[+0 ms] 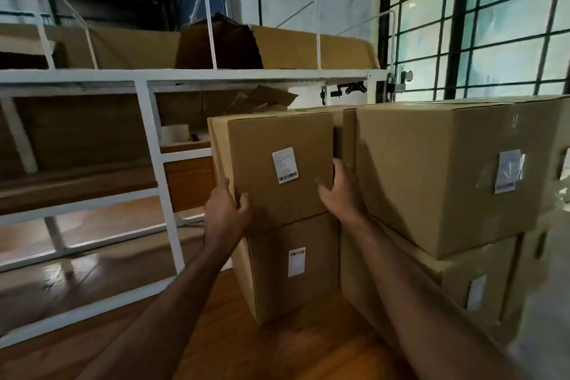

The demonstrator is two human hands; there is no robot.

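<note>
A brown cardboard box [277, 139] with a white barcode label sits on top of a second labelled box [293, 293]. My left hand [226, 210] grips its lower left corner, thumb on the front face and fingers round the side. My right hand [340, 191] holds its lower right edge, thumb on the front, fingers reaching into the narrow gap beside the neighbouring box [431, 170]. The fingertips of both hands are hidden behind the box.
To the right stands a larger stack of cardboard boxes [447, 281] with labels under clear tape. A white metal shelf frame [154, 145] holding flattened cardboard fills the left. Wooden floor [262, 348] lies below. Barred windows [493, 25] are at the back right.
</note>
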